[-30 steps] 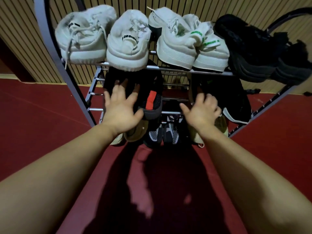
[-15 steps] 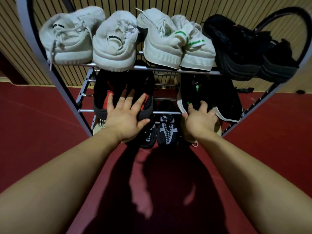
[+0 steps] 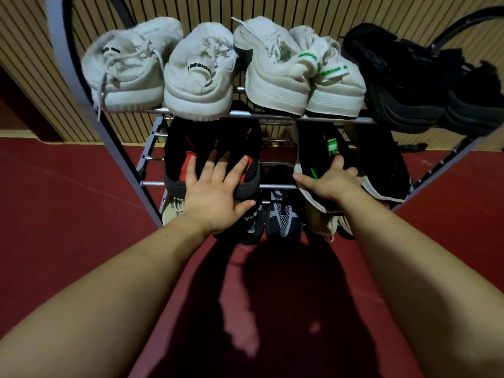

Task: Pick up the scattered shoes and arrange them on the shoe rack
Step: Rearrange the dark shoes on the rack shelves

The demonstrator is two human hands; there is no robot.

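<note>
**Both hands on the middle shelf**

The left hand [image 3: 215,192] lies flat with its fingers fanned wide across the heels of a pair of black mesh shoes with red heel tabs [image 3: 177,156], the thumb stretched out to the right under the nearer heel. The right hand [image 3: 331,184] rests on the heel of a black shoe with green marks and a white sole [image 3: 313,148] – thumb stuck out to the left, fingers partly bent over the back of the shoe; whether they grip it I cannot tell. Just to the right of that shoe sits a second black shoe with a white sole [image 3: 381,165].

All of these stand heel-out on the middle tier of a grey metal tube shoe rack [image 3: 272,115]. On the tier below, between the hands, is a pair of grey-and-black mesh trainers [image 3: 281,216], with beige shoes [image 3: 171,211] at either side of them. The top tier carries a pair of white lace-up shoes with black lettering [image 3: 199,75], a pair of white shoes with green lettering [image 3: 275,75] and – furthest right – a pair of chunky black shoes [image 3: 403,77].

The rack stands on a dark red floor [image 3: 54,214] against a slatted wooden wall [image 3: 300,9].
</note>
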